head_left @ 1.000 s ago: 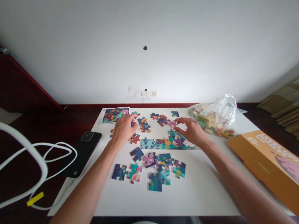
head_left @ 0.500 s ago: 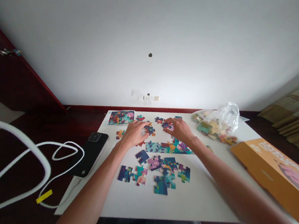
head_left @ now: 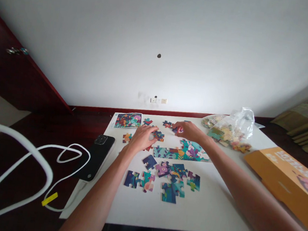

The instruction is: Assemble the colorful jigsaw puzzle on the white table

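Note:
My left hand [head_left: 142,138] rests over the back middle of the table, thumb and fingers apart. Beside its fingertips lie dark puzzle pieces with orange parts [head_left: 159,135]; whether it touches them is hard to see. To the right, my right hand [head_left: 190,131] has its fingers closed on a purple puzzle piece [head_left: 179,130], partly hidden by them. A red and dark puzzle piece [head_left: 167,124] lies just left of that hand. Nearer me is a joined puzzle strip [head_left: 172,153] with white rabbits at its right end. Several loose and joined blue puzzle pieces [head_left: 170,191] lie in front of it.
A picture sheet [head_left: 127,120] lies at the table's back left. A plastic bag of puzzle pieces [head_left: 227,131] stands back right, with an orange box [head_left: 286,182] nearer. At the left edge is a black phone [head_left: 98,157] beside a white cable [head_left: 48,163].
The view has shifted slightly. My right hand's fingers have drawn together at the purple piece, and its arm has moved off the rabbit end of the strip. My left hand stays nearly in place.

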`<state>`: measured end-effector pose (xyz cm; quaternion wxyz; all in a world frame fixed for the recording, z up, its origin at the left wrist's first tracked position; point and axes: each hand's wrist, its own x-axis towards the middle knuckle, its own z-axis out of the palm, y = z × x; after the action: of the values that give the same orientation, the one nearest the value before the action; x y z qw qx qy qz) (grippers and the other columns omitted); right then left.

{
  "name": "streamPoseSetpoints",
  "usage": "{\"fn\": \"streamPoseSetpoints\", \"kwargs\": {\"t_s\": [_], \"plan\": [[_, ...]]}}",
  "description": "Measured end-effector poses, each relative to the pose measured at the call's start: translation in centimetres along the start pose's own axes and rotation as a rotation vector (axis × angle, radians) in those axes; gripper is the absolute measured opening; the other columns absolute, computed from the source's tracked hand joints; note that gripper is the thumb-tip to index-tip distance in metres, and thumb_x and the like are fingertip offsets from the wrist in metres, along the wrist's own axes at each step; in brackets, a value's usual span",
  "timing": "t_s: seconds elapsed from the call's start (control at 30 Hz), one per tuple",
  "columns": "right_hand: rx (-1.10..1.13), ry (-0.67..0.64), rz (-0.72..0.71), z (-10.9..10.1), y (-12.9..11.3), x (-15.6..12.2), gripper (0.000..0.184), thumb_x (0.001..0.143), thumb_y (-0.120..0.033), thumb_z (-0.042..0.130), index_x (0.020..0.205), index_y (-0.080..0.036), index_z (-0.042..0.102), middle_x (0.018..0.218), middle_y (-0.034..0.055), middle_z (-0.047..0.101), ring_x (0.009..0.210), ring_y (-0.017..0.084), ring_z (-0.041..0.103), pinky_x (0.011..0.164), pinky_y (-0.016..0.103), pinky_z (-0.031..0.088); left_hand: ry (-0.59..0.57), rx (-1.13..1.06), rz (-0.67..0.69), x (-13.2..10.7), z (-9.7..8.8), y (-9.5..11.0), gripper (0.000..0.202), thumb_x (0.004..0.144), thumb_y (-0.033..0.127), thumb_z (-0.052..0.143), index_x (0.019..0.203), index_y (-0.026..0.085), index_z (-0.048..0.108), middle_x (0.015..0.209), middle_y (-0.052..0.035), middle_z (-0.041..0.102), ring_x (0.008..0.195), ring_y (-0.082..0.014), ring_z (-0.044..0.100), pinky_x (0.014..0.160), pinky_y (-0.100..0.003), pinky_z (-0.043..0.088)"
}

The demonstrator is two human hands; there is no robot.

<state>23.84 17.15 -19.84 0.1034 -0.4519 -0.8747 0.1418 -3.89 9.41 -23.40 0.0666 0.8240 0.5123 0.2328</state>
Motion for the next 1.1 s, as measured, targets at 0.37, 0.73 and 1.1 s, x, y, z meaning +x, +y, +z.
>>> {"fn": "streamPoseSetpoints", "kwargs": {"t_s": [0.37,0.73,1.1], "plan": [[-0.022,0.048,-0.019,0.1,0.8,0.4,0.037,0.077,-0.019,0.071,0.113,-0.026,0.076,0.109,0.0035,0.079,0.093,0.024,0.073,0.08,0.03,0.052,0.046,0.073,-0.092,0.0,-0.5,0.4,0.04,0.089,0.03,0.075,0.128,0.023,0.068,0.121,-0.0076,0.071,0.116,-0.0287,0.064,0.106,-0.043,0.048],[-0.051,0.283,0.047,2.2,4.5,2.0,0.022,0.095,-0.034,0.059,0.1,-0.021,0.076,0.109,0.0102,0.076,0.097,0.025,0.071,0.086,0.034,0.052,0.176,0.039,-0.101,0.2,-0.7,0.4,0.037,0.091,0.025,0.072,0.127,0.023,0.067,0.125,-0.0073,0.071,0.113,-0.0277,0.065,0.102,-0.043,0.051],[-0.027,0.088,-0.154,0.5,2.3,1.4,0.018,0.091,-0.034,0.067,0.103,-0.026,0.079,0.101,0.004,0.08,0.086,0.022,0.072,0.081,0.033,0.052,0.208,0.028,-0.104,0.2,-0.1,0.0,0.038,0.088,0.022,0.076,0.124,0.023,0.066,0.11,-0.0058,0.073,0.102,-0.0266,0.067,0.096,-0.043,0.052]]}}
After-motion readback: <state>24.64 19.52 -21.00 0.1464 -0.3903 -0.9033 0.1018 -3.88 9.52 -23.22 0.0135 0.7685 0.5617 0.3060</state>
